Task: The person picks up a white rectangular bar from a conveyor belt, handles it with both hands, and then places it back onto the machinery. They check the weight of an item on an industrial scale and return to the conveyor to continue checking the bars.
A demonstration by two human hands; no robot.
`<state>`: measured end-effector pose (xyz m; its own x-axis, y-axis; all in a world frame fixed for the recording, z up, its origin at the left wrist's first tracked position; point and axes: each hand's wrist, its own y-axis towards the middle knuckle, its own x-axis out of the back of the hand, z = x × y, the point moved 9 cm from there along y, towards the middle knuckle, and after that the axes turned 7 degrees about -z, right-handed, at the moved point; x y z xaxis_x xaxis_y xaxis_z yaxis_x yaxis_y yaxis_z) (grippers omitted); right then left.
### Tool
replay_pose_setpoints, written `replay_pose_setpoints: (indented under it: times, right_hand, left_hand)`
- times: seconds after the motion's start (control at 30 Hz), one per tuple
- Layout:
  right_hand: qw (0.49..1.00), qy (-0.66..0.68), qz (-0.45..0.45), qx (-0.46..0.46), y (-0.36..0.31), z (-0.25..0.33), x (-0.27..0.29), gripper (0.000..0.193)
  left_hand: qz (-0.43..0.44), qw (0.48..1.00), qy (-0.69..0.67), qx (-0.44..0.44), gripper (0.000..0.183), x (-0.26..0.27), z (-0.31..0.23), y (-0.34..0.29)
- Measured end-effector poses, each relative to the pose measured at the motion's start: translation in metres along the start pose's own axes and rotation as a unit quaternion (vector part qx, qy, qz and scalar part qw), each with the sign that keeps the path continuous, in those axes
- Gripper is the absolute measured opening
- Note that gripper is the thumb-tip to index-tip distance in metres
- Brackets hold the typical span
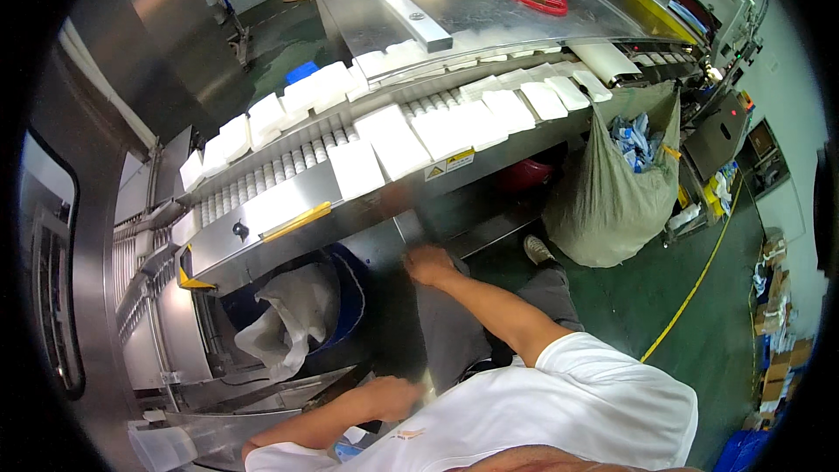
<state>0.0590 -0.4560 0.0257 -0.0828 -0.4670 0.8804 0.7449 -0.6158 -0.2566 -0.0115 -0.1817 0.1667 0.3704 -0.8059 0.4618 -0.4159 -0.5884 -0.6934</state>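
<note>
My left hand (391, 399) is low beside my body, with its fingers curled in. Something pale shows at its fingertips, too unclear to name. My right hand (426, 264) reaches across in front of my thigh, below the conveyor's front edge; its fingers are turned down and blurred. Above it, white folded pads (391, 142) lie in a row along the steel front ledge. A second row of white pads (306, 92) runs along the far side of the roller conveyor (293, 163).
A large cloth sack (612, 201) with blue-and-white wrappers hangs at the right. Under the conveyor's left end stands a blue bin (351, 297) with a whitish liner (293, 315). Red-handled scissors (537, 0) and a metal bar (406, 13) lie on the steel table (481, 13).
</note>
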Motion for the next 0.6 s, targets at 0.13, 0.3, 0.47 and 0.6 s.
replay_pose_setpoints:
  times: [0.13, 0.3, 0.47, 0.6]
  right_hand:
    - [1.0, -0.011, -0.012, 0.011, 0.002, -0.002, -0.006, 0.046]
    - [0.994, 0.013, -0.104, 0.033, 0.003, -0.002, 0.001, 0.045]
    - [0.998, 0.03, -0.062, 0.007, 0.004, -0.005, -0.002, 0.042]
    - [1.0, 0.013, -0.021, 0.006, 0.008, -0.011, -0.017, 0.038]
  left_hand:
    - [0.001, 1.0, -0.006, 0.0, 0.041, 0.002, -0.002, -0.001]
    - [-0.027, 0.999, 0.001, -0.037, 0.037, 0.0, 0.0, 0.0]
    - [0.003, 1.0, -0.011, 0.001, 0.044, 0.01, -0.006, -0.007]
    - [-0.009, 0.996, 0.021, -0.088, 0.045, -0.029, 0.025, -0.01]
